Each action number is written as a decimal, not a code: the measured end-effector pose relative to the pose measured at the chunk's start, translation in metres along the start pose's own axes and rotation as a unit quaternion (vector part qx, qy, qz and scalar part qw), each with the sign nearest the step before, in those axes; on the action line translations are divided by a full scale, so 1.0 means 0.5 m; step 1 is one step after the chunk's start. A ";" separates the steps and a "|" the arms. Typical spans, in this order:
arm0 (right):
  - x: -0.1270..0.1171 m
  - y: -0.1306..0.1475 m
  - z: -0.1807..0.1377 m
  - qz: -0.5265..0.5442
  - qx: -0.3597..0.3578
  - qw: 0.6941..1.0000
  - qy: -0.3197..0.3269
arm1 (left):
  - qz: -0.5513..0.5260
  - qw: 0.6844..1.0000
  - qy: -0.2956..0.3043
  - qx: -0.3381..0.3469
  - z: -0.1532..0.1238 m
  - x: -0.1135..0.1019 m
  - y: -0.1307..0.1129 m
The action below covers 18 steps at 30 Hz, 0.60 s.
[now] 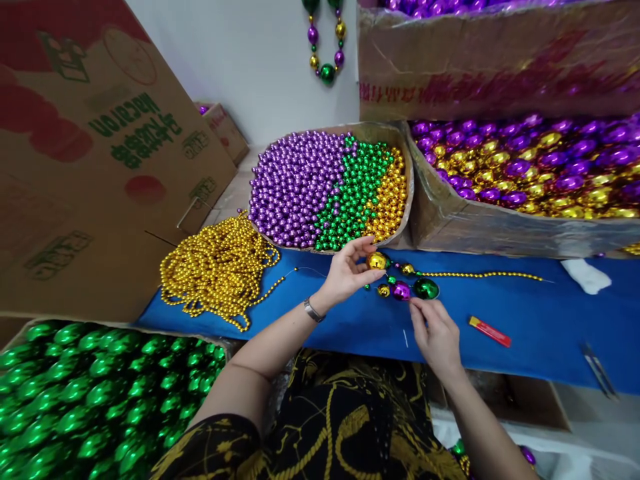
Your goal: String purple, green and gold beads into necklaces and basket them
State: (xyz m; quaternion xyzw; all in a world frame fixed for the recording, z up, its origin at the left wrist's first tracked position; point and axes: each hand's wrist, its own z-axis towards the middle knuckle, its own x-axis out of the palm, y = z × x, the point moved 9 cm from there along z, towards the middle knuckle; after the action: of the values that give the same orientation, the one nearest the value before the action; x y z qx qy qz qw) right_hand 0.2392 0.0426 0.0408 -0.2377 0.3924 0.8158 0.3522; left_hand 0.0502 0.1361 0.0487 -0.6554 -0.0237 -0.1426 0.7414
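Observation:
Over the blue table (310, 327), my left hand (347, 270) pinches a large gold bead (376, 261) between thumb and fingers. My right hand (437, 333) has thumb and forefinger pressed together just below a purple bead (401, 291); what lies in that pinch is too small to make out. A large green bead (427, 289) and a small gold bead (383, 291) sit beside the purple one on the same string. From this cluster a strand of small gold beads (480, 275) runs right, and a thin thread goes left to a heap of gold bead strands (215, 267).
Behind my hands stands a box of small purple, green and gold beads (295, 187). Purple and gold beads (525, 167) fill the right box, large green beads (100, 393) the lower left. A red-and-yellow cutter (490, 331), tweezers (599, 370) and white cloth (587, 275) lie right.

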 end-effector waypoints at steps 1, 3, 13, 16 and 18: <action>-0.004 0.002 -0.001 -0.002 -0.009 1.000 -0.012 | 0.002 1.000 0.002 -0.001 0.001 -0.001 0.000; -0.005 0.005 -0.002 0.001 -0.021 1.000 -0.020 | 0.000 1.000 0.005 -0.003 0.002 -0.003 0.002; 0.012 -0.009 0.006 0.040 0.039 0.998 0.026 | -0.021 0.999 0.043 0.020 0.002 0.004 0.014; 0.042 -0.028 0.000 0.082 0.094 0.990 0.069 | -0.017 0.997 0.068 0.023 -0.006 0.018 0.011; 0.070 -0.048 -0.010 0.143 0.149 0.974 0.097 | -0.017 0.994 0.101 0.029 -0.014 0.034 0.002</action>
State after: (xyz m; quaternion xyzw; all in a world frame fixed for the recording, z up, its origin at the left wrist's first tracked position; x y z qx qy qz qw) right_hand 0.2357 0.0626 0.0034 -0.2020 0.5715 0.7634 0.2233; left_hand 0.0657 0.1262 0.0505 -0.6154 0.0359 -0.2203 0.7560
